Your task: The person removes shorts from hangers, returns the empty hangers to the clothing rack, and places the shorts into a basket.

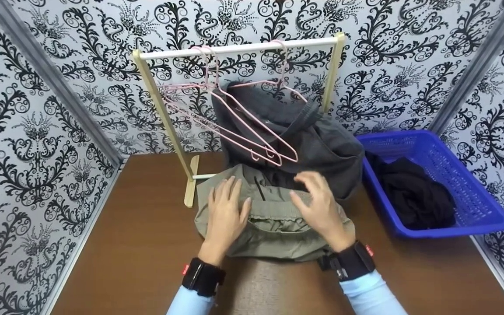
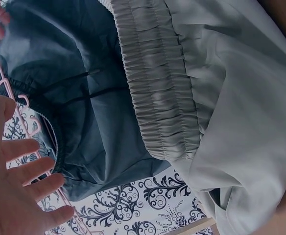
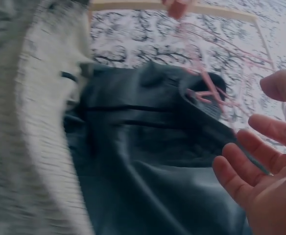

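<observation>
Both hands are free of any grip: the left hand (image 1: 225,214) has its fingers extended, and the right hand (image 1: 320,208) has its fingers loosely bent. A khaki garment with an elastic waistband (image 1: 274,245) lies beneath and between them. Beyond the hands, a dark gray garment (image 1: 339,157) hangs beside pink hangers (image 1: 252,114); right of the right hand, a blue basket (image 1: 470,183) holds black cloth (image 1: 418,192).

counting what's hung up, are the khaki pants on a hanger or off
Off: the khaki pants lie on the table, their waistband clear of the hangers.
</observation>
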Tool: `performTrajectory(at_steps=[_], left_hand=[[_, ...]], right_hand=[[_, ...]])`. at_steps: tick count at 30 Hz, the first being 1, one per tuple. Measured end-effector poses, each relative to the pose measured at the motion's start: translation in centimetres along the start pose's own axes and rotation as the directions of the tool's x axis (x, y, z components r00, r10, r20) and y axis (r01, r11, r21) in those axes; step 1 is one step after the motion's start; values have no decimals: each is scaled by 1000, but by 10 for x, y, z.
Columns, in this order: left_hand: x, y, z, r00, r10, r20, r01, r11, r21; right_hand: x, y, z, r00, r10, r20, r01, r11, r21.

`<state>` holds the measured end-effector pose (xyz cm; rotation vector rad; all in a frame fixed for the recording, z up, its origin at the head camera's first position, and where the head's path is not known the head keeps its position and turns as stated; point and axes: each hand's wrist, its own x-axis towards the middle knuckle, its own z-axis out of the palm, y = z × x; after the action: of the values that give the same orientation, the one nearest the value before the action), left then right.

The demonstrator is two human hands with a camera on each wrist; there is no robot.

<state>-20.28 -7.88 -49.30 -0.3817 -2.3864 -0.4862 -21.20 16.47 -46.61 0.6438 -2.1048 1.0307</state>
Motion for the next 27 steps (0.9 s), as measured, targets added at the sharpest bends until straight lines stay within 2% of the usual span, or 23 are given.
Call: performTrajectory(at_steps=[7,15,21,27], left_hand=[[-2,1,0,1000,-21,21,21,1000,-7],[-7,1,1,1000,-17,-18,16,1000,-16],[-10,0,2,999,-8,-42,8,1000,-10],[-13,0,3,999,-8,-47,7,1000,-20]], right_hand=[[-31,4,13,998,29,55,-28,1000,-14],[-58,7,25,994,32,103,-29,999,-35],[-75,5,33,986,35,166,-18,995,-102],[-89,9,42,983,17,181,16,984,-179]])
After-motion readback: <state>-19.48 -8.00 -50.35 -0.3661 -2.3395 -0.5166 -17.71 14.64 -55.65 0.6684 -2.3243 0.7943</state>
